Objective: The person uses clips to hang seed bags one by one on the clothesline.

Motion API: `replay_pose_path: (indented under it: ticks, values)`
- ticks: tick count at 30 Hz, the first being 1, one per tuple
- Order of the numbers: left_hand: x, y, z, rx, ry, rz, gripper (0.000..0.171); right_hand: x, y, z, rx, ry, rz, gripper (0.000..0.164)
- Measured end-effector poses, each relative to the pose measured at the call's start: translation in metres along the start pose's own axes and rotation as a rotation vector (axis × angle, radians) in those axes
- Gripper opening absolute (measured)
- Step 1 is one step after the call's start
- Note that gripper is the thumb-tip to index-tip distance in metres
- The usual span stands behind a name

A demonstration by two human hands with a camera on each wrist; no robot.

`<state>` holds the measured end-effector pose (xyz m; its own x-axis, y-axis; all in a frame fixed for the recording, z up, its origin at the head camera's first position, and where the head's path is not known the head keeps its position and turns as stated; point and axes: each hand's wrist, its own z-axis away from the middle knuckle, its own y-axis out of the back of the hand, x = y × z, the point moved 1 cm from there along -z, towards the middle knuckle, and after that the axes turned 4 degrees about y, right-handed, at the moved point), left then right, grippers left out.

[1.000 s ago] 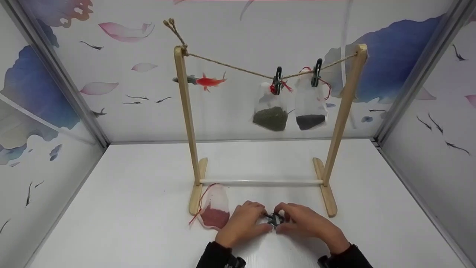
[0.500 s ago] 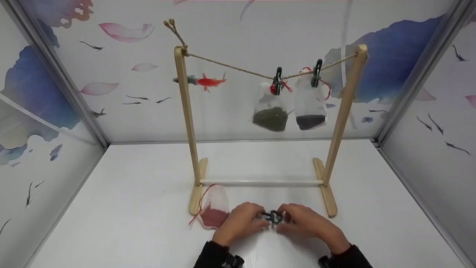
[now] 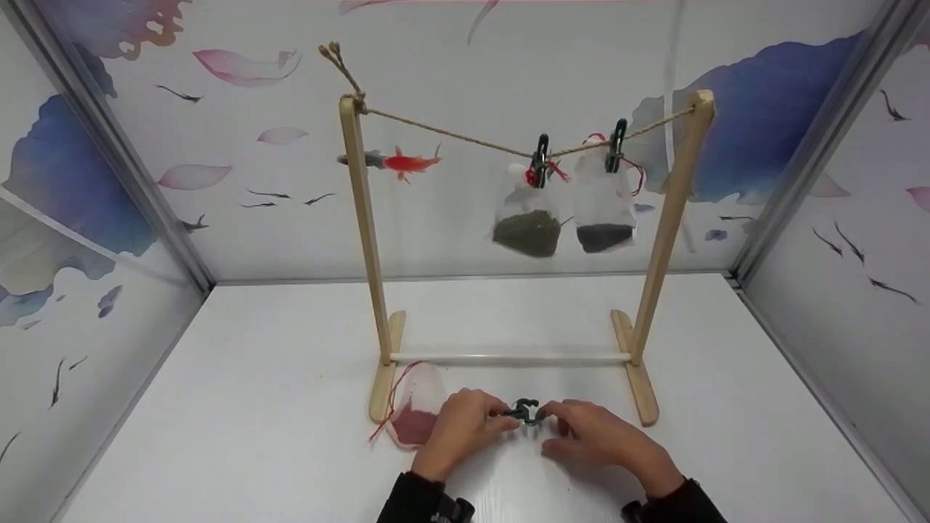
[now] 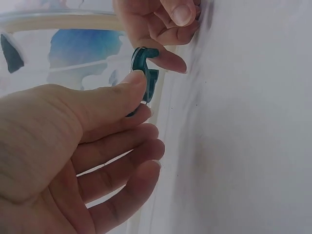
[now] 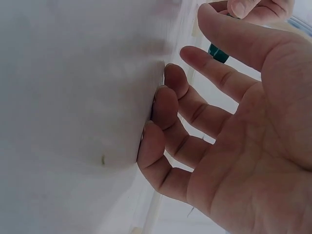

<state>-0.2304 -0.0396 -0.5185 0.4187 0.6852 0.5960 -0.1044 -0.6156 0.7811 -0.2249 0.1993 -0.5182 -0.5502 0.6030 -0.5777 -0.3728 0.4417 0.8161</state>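
Observation:
Between the thumb and index finger of my left hand (image 3: 463, 428) is a dark green clothespin (image 3: 523, 412). The left wrist view shows this clothespin (image 4: 140, 59) pinched near one end, its hooked jaws pointing away from the thumb. My right hand (image 3: 599, 436) is just to its right, with the index fingertip right at the clothespin and the thumb held apart. In the right wrist view the other fingers of the right hand (image 5: 219, 141) are loosely bent, their tips down at the white tabletop. Left of the left hand lies a mesh drawstring bag (image 3: 418, 425) of reddish contents, partly covered by that hand.
Behind the hands stands a wooden frame (image 3: 662, 240) with a sagging rope (image 3: 450, 134) between its posts. Black clothespins hold a bag of green contents (image 3: 527, 231) and a bag of dark contents (image 3: 604, 237) on it. A white crossbar (image 3: 508, 359) joins the feet.
My left hand has moved slightly up and away with the clothespin, which has turned between the fingers. The right thumb, earlier close to the clothespin, is now farther from it.

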Motion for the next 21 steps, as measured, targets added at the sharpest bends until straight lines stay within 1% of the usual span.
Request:
replay_pose_path:
  ticks: [5,10,12,16,21]
  values:
    - [0.0007,-0.0005,0.0005,0.03,-0.025,0.009,0.012,0.0002,0.0001,0.0,0.001,0.008,0.005,0.037]
    - [0.0026,0.0001,0.0002,0.019,-0.078,-0.012,0.01,-0.0001,0.0,-0.0006,-0.011,-0.011,-0.005,0.033]
    - [0.0031,0.0009,-0.0002,0.005,-0.093,-0.023,0.011,-0.0004,-0.0002,-0.0007,-0.013,-0.01,-0.008,0.032]
    - [0.0018,0.0021,-0.0005,-0.009,-0.097,-0.032,0.011,-0.0015,-0.0002,-0.0004,-0.009,0.001,-0.007,0.032]
    - [-0.0003,0.0022,-0.0008,0.005,-0.103,-0.077,0.007,-0.0015,-0.0006,-0.0001,-0.012,-0.009,-0.006,0.035]
